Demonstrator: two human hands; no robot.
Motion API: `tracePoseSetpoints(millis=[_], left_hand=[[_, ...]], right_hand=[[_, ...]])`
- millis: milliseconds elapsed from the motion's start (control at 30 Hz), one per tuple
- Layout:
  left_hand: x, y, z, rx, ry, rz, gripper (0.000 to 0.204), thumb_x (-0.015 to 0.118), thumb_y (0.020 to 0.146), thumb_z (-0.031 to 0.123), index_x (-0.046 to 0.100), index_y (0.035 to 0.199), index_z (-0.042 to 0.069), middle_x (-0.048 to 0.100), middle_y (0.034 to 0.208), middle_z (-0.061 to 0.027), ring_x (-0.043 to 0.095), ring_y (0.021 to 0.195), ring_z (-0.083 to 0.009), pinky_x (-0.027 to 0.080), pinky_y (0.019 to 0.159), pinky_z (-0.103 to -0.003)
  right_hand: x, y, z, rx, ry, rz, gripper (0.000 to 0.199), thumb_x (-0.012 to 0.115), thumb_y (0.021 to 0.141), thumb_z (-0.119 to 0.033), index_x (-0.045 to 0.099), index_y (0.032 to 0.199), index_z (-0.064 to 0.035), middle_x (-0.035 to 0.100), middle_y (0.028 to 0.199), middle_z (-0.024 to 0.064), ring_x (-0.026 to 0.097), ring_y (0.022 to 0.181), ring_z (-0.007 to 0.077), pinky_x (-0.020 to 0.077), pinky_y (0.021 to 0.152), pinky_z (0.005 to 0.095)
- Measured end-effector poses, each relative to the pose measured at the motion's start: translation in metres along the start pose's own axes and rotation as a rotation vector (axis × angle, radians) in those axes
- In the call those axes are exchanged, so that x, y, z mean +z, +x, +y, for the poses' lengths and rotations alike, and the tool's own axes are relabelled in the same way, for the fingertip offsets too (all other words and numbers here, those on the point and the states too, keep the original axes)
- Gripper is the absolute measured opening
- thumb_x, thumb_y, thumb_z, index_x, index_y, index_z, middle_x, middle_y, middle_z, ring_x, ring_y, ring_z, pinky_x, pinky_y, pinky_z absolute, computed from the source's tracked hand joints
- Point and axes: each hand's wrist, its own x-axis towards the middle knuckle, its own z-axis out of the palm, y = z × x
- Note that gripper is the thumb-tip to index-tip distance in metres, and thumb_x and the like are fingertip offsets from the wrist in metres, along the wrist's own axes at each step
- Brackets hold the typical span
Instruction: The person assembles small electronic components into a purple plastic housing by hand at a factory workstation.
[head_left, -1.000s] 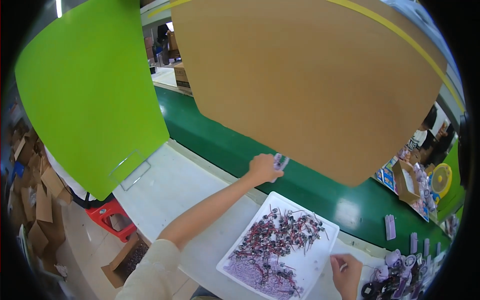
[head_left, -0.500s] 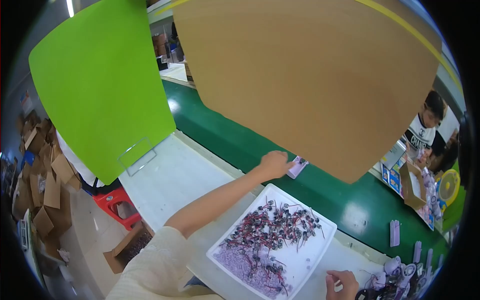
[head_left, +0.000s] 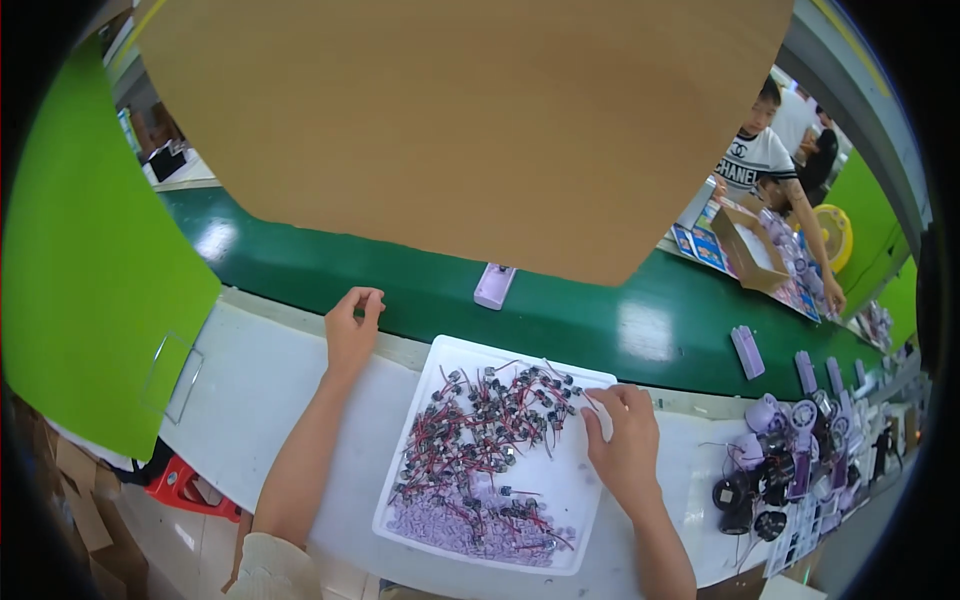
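A white square tray [head_left: 590,510] holds a heap of small dark parts with red and black wires [head_left: 490,420]. Small light-purple pieces [head_left: 430,525] fill its near side. My right hand [head_left: 627,440] is over the tray's far right edge, thumb and forefinger apart, their tips beside a red wire at the edge of the heap. To the left of the tray, my left hand [head_left: 352,325] hovers at the green belt's near edge, fingers loosely bent and nothing visible in them. A light-purple casing [head_left: 494,286] lies on the green belt [head_left: 420,270] beyond the tray.
A brown board [head_left: 450,130] hangs above the belt, a green board [head_left: 90,260] at left. Purple fans and dark round parts [head_left: 770,460] are piled at right. More purple casings [head_left: 747,352] lie on the belt. Across it, a co-worker [head_left: 765,150] reaches out near a cardboard box [head_left: 750,250].
My left hand has come away from the purple casing, back to the left. My right hand has moved from beside the tray up to its far right edge. The view has turned right.
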Motion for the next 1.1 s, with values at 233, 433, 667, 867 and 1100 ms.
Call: tracePoseSetpoints(millis=[233,433,667,867,1100], left_hand=[[-0.008,0.004,-0.008,-0.038,-0.030,0.026,0.021,0.060,0.095,0.020,0.067,0.094,0.001,0.068,0.078,-0.0052,0.063,0.074,-0.0111,0.046,0.064,-0.026],[-0.008,0.008,-0.011,-0.040,0.028,-0.018,0.017,0.059,0.095,0.016,0.067,0.093,0.001,0.068,0.078,-0.0055,0.065,0.075,-0.0120,0.048,0.068,-0.026],[-0.011,0.007,-0.007,-0.066,0.034,-0.069,0.017,0.058,0.096,0.018,0.067,0.094,0.003,0.066,0.076,-0.0019,0.059,0.069,-0.0079,0.045,0.057,-0.023],[-0.009,0.006,-0.007,-0.090,0.058,-0.094,0.017,0.059,0.095,0.016,0.067,0.091,0.002,0.064,0.074,-0.0023,0.058,0.068,-0.0077,0.045,0.059,-0.023],[-0.011,0.007,-0.008,-0.059,0.093,-0.131,0.017,0.059,0.095,0.018,0.068,0.092,0.004,0.063,0.075,-0.0003,0.056,0.069,-0.0061,0.043,0.059,-0.021]], right_hand=[[0.024,0.000,0.011,-0.084,-0.089,0.067,0.022,0.071,0.079,-0.005,0.071,0.100,-0.0101,0.060,0.098,0.0067,0.054,0.091,0.0284,0.0457,0.078,0.0387],[0.030,-0.003,0.015,-0.136,-0.039,0.139,0.013,0.070,0.079,-0.005,0.069,0.091,-0.0094,0.063,0.091,0.0058,0.055,0.086,0.0267,0.0427,0.074,0.0387],[0.029,-0.010,0.020,-0.181,-0.010,0.119,0.023,0.067,0.076,0.000,0.063,0.097,-0.0097,0.061,0.095,0.0043,0.053,0.094,0.0261,0.0396,0.079,0.0390],[0.021,-0.016,0.020,-0.197,0.010,0.032,0.027,0.069,0.077,-0.003,0.064,0.101,-0.0129,0.061,0.100,0.0041,0.054,0.096,0.0259,0.0395,0.081,0.0393],[0.031,-0.015,0.024,-0.141,0.087,0.051,0.022,0.070,0.080,-0.006,0.067,0.100,-0.0135,0.058,0.094,0.0026,0.053,0.091,0.0228,0.0373,0.079,0.0375]])
